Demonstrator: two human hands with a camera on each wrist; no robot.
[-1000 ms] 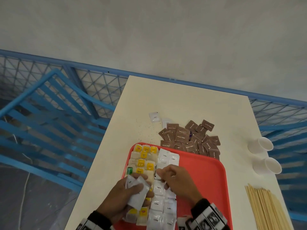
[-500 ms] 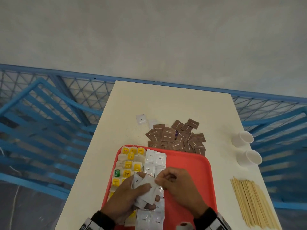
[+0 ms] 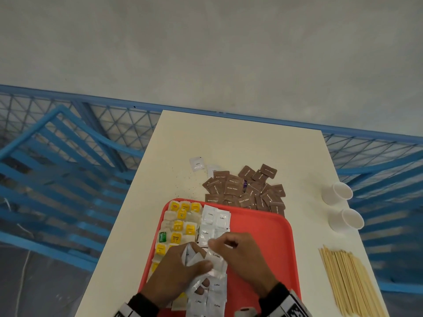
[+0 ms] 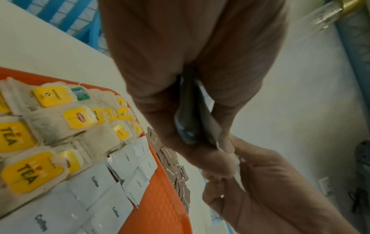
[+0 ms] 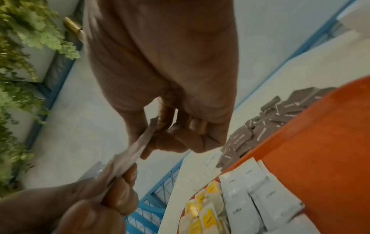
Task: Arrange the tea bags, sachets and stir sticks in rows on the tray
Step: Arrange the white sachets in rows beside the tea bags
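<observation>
While both hands' fingers (image 3: 206, 266) pinch white coffee sachets (image 3: 215, 263), cream table (image 3: 240, 143) against blue mesh fence (image 3: 68, 115), grey floor (image 3: 206, 42)

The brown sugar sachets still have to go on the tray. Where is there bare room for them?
The tray's right half is bare, from the white coffee sachets to its right rim. The left half is packed with tea bags. Both hands, left and right, hold sachets over the near middle.

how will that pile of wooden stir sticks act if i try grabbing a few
The stir sticks look thin, stiff and probably very light. Lying loose and parallel on the table, they would likely scatter or slide when pushed. Being so slender, one might snap if bent.
</observation>
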